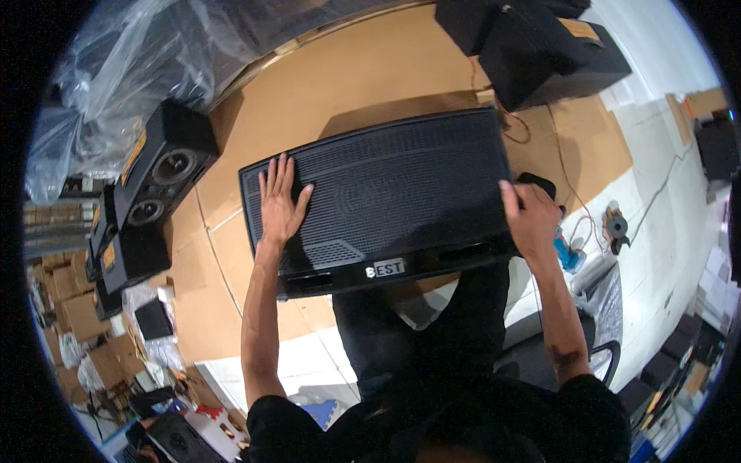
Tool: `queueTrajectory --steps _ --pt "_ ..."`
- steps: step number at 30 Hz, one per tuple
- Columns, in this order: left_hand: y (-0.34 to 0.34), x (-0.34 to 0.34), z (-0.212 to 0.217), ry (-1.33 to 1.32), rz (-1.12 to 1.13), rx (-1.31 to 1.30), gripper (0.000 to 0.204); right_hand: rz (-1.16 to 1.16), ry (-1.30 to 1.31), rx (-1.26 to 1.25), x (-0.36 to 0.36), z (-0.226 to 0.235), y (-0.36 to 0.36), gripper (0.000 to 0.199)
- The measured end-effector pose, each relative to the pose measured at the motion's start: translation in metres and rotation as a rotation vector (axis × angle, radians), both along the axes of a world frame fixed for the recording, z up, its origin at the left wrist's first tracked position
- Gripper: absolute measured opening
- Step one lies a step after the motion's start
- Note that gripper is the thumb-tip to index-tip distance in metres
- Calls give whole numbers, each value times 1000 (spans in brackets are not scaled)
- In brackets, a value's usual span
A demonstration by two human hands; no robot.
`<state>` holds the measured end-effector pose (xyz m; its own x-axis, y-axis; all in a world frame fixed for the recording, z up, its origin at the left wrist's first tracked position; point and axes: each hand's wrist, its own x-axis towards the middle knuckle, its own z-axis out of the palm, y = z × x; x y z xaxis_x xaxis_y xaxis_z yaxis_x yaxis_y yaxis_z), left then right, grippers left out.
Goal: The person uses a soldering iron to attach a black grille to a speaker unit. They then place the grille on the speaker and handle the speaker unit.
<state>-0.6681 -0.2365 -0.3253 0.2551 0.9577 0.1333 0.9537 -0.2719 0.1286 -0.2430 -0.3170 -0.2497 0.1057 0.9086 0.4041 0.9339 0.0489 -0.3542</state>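
A large black speaker cabinet (386, 193) lies grille-up on the cardboard-covered counter (340, 85), its long side running across the view and its near edge, with a small badge, hanging over the person's dark trousers. The left hand (279, 202) rests flat on the metal grille near the cabinet's left end, fingers spread wide and pointing away from the person, holding nothing. The right hand (531, 216) is at the cabinet's right end, its fingers curled over the corner edge so that it grips the cabinet there. Beyond the cabinet's far right corner sit more black cabinets (540, 42), with a thin wire (567, 181) trailing down past the right hand toward a blue tool (569, 255) just right of the cabinet. Left of the cabinet, well apart from it, a smaller two-cone speaker (158, 174) stands tilted, with crumpled clear plastic sheeting (123, 62) behind it.
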Motion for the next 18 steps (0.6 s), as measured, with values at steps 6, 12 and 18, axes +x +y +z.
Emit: queueTrajectory --steps 6,12,18 --pt "5 14 1 62 -14 11 63 200 -111 59 10 -36 21 35" --pt "-2 9 2 96 -13 23 63 -132 1438 -85 28 -8 -6 32" --pt "2 9 -3 96 -19 23 61 -314 1440 59 87 -3 -70 24"
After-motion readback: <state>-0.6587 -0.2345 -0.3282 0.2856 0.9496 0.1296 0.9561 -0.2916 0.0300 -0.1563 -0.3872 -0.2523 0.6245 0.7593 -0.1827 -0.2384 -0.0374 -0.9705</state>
